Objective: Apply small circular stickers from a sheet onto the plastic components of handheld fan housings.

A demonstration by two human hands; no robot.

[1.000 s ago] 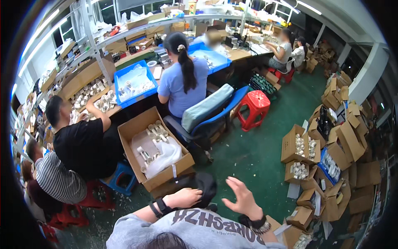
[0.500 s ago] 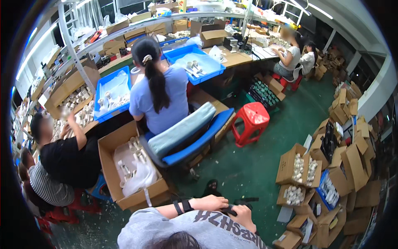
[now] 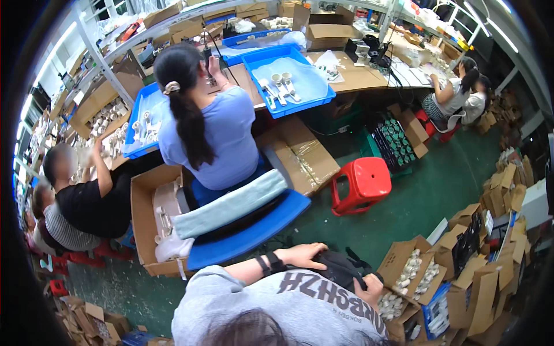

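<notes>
A black bag (image 3: 345, 270) of soft fabric is held in front of my body, low in the view. My left hand (image 3: 301, 256), with a black band on its wrist, rests over the bag's left end, fingers curled onto it. At the bag's right end my right hand (image 3: 368, 287) is closed round its edge. The undersides of both grips are hidden by the bag and my grey shirt.
Just ahead, a co-worker (image 3: 210, 124) in blue sits on a blue chair (image 3: 248, 230) beside an open carton (image 3: 144, 219). A red stool (image 3: 362, 183) stands right of them. Cartons of white parts (image 3: 412, 268) crowd the right; blue trays (image 3: 288, 81) lie on the bench.
My hands have moved apart and up in the view, and more of the black bag shows between them. The co-worker in blue has raised a hand, and the chair sits more to the left.
</notes>
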